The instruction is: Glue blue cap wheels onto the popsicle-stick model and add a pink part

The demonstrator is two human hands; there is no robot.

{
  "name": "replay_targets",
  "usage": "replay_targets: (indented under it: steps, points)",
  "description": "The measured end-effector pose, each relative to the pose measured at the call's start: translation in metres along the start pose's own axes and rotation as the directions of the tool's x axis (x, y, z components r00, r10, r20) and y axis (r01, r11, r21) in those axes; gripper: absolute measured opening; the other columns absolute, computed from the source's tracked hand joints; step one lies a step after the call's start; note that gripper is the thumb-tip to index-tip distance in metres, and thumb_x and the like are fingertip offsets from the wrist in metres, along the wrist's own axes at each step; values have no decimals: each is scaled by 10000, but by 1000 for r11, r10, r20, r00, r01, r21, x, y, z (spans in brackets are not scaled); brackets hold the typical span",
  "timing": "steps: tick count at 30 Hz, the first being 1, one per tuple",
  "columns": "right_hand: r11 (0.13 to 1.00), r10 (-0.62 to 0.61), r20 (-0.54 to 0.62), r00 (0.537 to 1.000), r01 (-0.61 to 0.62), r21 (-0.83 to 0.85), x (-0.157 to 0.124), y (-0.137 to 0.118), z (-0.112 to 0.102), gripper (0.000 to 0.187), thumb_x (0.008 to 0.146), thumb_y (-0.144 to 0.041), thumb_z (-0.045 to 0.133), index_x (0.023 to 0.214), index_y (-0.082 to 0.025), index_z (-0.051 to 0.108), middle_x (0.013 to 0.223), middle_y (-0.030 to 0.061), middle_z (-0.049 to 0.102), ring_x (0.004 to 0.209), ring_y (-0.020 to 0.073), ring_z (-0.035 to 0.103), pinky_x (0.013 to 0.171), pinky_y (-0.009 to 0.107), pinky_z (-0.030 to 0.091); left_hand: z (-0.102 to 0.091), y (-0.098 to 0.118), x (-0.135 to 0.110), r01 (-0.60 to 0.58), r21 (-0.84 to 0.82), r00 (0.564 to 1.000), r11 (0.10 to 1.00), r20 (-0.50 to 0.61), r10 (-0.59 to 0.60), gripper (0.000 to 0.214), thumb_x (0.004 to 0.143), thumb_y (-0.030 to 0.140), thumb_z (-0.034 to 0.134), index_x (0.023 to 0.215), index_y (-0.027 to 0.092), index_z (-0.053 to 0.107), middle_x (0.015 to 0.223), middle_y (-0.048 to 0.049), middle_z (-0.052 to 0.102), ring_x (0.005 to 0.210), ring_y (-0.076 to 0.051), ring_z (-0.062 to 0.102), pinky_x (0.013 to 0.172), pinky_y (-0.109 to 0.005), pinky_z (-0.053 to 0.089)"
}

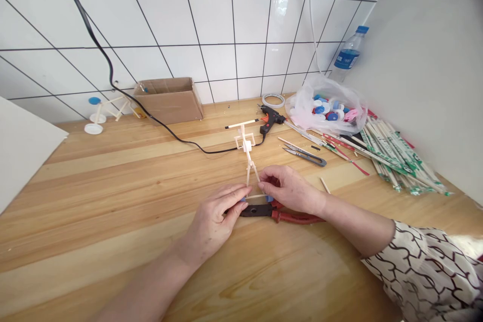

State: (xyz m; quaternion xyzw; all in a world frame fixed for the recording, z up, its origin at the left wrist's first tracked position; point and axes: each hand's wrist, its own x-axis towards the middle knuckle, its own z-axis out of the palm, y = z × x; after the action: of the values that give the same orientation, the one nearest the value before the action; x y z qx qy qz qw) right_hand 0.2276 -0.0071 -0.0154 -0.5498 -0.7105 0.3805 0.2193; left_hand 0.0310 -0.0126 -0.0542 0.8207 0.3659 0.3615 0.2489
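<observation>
Two hands on a wooden stick frame [248, 161]: left hand [213, 216], fingers pressed together against its near end; right hand [289, 190] pinching its strut. Red-handled pliers [298, 217] lie directly beneath both hands.

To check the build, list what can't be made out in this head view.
The stick model's lower end: the left hand and right hand cover it.

The red-handled pliers' jaws: hidden under both hands.

The bottle caps: the clear plastic bag hides their number.

The water bottle's label: too small to read.

The cardboard box's contents: hidden by its front wall.
</observation>
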Motion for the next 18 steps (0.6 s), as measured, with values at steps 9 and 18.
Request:
replay_targets:
  steps: [9, 18]
  points:
    - [1000, 8, 6, 1000, -8, 12, -1, 0, -1, 148, 811, -213, 489, 706, -137, 561, 594, -36, 475, 546, 88, 400, 510, 208, 317, 0, 1, 1, -10, -5, 1000, 1000, -7, 10, 257, 826, 187, 555, 1045, 166, 687, 1050, -78, 710, 975, -199, 657, 900, -321, 529]
    - [998, 38, -11, 999, -39, -42, -2, -6, -5, 312, 871, -323, 411, 602, -167, 444, 544, -55, 355, 518, 84, 320, 482, 218, 256, 1, -1, 1, -34, 2, 999, 999, -14, 34, 255, 824, 176, 559, 1044, 157, 686, 1045, -82, 710, 977, -192, 655, 905, -307, 525]
